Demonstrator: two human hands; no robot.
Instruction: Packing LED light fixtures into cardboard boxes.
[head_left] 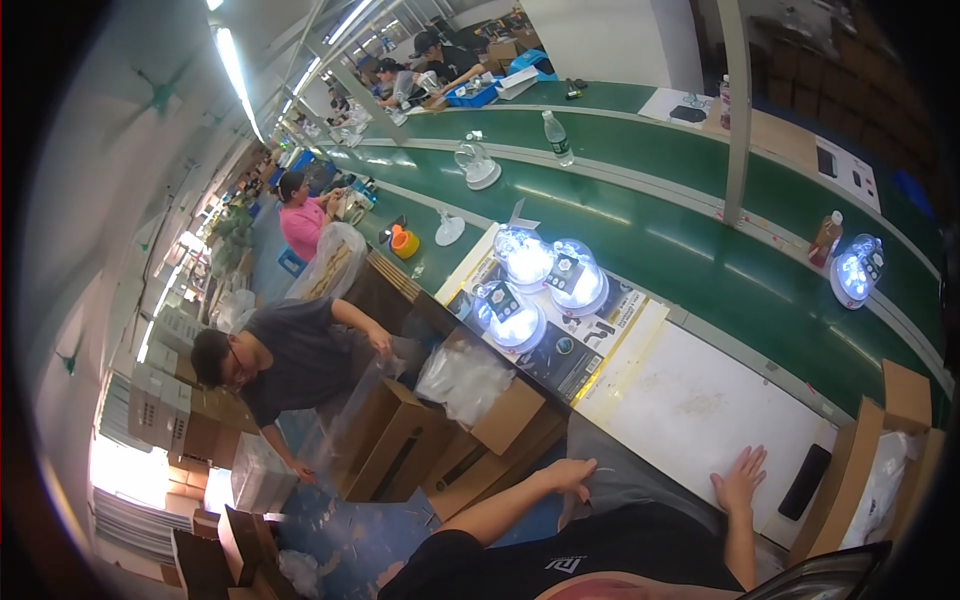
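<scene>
My right hand (740, 479) lies flat with fingers spread on a white board (690, 400) that covers the near bench. It is open and holds nothing. Beside it, to the right, rests a black phone (805, 481). Near the bench's edge, over my grey-clad lap, hangs my left hand (568, 476), loosely bent, its fingers apart and nothing visible in it. Beyond the board, three glowing clear dome lamps (512, 318) with white bases and dark square tags stand close together on a printed sheet (570, 358). Neither hand touches them.
A green conveyor (640, 215) runs behind the bench, carrying another lit lamp (857, 275), an unlit one (478, 166) and bottles. An open carton (850, 480) stands at my right. On the left, a co-worker (300, 355) bends near cartons (400, 440). An upright post (738, 120) rises beyond the conveyor.
</scene>
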